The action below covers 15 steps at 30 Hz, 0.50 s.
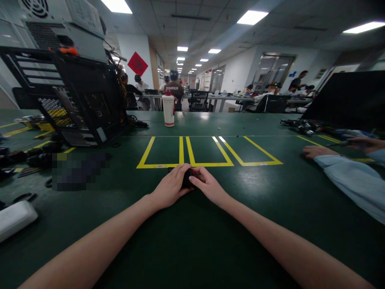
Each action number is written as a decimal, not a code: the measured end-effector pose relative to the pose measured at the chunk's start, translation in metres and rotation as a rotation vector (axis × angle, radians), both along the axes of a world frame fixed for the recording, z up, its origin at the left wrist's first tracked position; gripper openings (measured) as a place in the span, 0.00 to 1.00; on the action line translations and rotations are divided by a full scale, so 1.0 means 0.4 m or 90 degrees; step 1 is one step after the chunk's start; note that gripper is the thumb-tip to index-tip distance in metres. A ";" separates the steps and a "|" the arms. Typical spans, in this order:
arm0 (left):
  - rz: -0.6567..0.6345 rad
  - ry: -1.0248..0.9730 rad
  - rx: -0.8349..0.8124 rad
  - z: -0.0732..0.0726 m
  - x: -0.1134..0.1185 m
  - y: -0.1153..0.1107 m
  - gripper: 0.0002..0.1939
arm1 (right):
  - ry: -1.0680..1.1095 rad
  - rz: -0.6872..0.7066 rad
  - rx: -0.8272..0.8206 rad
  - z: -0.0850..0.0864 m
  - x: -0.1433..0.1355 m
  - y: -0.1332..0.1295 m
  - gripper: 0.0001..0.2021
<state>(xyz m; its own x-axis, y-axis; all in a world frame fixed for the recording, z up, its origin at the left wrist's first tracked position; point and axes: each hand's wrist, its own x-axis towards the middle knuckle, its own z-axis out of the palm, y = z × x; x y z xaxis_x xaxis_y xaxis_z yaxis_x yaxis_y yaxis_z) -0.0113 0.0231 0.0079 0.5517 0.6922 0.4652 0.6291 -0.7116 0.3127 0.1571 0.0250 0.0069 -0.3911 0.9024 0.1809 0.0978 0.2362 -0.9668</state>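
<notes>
A small black object (186, 179) rests low over the green table (186, 249), just in front of the yellow tape frames (210, 164). Its shape is mostly hidden by my fingers. My left hand (171, 186) is wrapped over its left side and top. From the right, my right hand (207, 184) pinches its other side, with thumb and fingers close together. The two hands nearly touch at the fingertips.
A cream bottle with a red lid (169, 110) stands behind the tape. An open black computer case (87, 96) and cables fill the left. A white object (18, 218) lies near left. At right are a co-worker's sleeve (351, 180), hands and a dark monitor (349, 100).
</notes>
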 end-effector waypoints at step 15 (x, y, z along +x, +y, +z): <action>0.016 0.010 0.006 0.001 0.001 -0.003 0.32 | 0.024 -0.020 -0.017 -0.003 -0.005 0.002 0.14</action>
